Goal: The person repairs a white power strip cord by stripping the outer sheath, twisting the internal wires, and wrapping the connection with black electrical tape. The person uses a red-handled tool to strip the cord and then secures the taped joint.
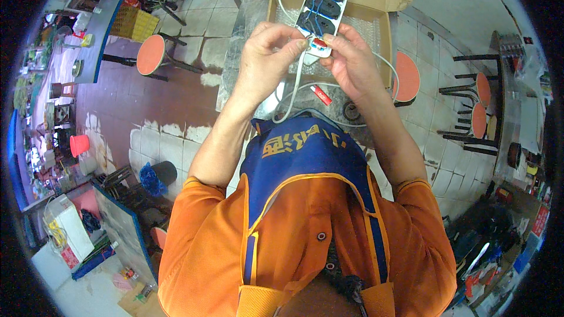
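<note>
A person in an orange shirt (305,217) and a blue apron (311,149) with yellow trim looks down on a long white power strip (325,7), held between two bare hands in front of the chest, above a cardboard box (385,38). The strip's inner side faces up, showing a row of black socket blocks and thin blue wires (318,7) running over them — presumably turned this way so the wiring can be seen and reached. The far end points away from the wearer, slanting slightly right; the near end, with a small red switch (319,42), lies between the fingertips, probably because that is the part getting attention. At the strip's near left corner, the left hand (267,53) has a narrow grip, thumb and forefinger pinched together; whether they press casing or a wire there, I cannot tell. At the near right corner, the right hand (356,61) holds the strip's edge, thumb on top beside the switch and fingers curled around, a grip that seems to steady it. A white cable (297,79) hangs in loops on the near side of the strip, slack enough, it seems, to leave both hands free to work. Bubble wrap (369,23) lines the box, showing to the right of the strip. Nearer the wearer than the strip lies a small red object (321,95) — perhaps a lighter, too small to be sure.
</note>
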Tool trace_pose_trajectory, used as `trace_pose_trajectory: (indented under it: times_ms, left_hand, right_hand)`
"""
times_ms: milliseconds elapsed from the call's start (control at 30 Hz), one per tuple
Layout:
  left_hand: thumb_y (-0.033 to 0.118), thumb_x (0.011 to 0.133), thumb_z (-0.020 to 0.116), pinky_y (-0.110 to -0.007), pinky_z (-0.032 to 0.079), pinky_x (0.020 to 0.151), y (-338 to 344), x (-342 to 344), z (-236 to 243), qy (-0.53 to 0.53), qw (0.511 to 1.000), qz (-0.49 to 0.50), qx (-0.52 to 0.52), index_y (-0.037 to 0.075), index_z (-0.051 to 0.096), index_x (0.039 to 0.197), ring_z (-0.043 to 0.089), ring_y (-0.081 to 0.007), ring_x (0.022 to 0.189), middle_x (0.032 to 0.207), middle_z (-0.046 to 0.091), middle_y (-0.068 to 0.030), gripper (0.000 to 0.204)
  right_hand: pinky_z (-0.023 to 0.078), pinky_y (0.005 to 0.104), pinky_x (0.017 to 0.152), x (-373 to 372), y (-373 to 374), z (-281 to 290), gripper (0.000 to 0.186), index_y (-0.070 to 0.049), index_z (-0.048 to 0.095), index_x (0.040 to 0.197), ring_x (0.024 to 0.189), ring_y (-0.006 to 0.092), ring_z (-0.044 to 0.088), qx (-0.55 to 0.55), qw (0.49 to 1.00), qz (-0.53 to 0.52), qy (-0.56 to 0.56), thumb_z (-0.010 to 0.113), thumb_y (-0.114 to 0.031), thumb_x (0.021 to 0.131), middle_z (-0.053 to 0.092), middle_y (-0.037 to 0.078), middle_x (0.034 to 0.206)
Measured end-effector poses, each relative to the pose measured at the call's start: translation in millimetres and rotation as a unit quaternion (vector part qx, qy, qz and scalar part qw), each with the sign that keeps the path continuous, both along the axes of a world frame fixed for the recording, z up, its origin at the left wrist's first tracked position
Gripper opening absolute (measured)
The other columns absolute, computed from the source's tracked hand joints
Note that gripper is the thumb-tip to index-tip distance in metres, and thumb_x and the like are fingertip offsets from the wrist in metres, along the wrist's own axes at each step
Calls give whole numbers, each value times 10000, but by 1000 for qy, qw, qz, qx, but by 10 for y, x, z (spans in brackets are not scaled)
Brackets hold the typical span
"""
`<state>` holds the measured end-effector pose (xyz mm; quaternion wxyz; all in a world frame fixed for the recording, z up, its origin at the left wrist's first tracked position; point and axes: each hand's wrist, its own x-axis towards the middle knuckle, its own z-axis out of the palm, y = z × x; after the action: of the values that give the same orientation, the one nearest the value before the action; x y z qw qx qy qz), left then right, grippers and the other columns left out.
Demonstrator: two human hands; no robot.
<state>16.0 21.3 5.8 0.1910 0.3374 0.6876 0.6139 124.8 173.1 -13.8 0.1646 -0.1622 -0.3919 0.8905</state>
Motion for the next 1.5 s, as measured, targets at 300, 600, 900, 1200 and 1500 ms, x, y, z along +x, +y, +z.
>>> trace_pose_trajectory:
  times_ms: [300,600,900,1200,1500]
  left_hand:
    - [74,926,685,-226,498,635,27,129,-31,-116,991,-36,55,5,685,990,636,-70,772,830,676,-18,94]
    - [41,941,646,-233,526,662,-17,213,-61,-6,1000,-5,23,-3,667,965,671,-86,761,883,680,-15,55]
    - [10,881,679,-240,516,620,-52,285,60,103,994,14,39,-10,679,945,674,-105,736,880,688,-71,67]
    - [-5,836,655,-350,480,585,-57,324,131,146,984,39,96,-8,655,911,620,-275,679,827,620,-129,75]
    - [-5,824,647,-389,487,622,-47,325,124,177,976,43,116,2,650,886,615,-324,723,793,603,-137,63]
  right_hand:
    - [530,303,757,59,-25,-29,331,-45,506,1255,964,162,634,21,1000,14,-9,615,-113,950,635,93,1132]
    - [561,273,738,250,-92,33,449,-16,502,1321,961,175,655,371,913,-157,-67,680,-39,909,626,95,1119]
    - [529,337,648,296,91,454,267,-78,704,998,803,242,652,834,536,-109,80,800,-54,750,660,84,924]
    - [527,343,586,215,124,596,246,-47,691,950,720,248,659,864,485,-58,123,801,-28,730,662,85,866]
    - [502,329,538,198,164,643,232,-31,688,920,665,239,642,872,468,-38,136,803,-1,721,659,94,825]
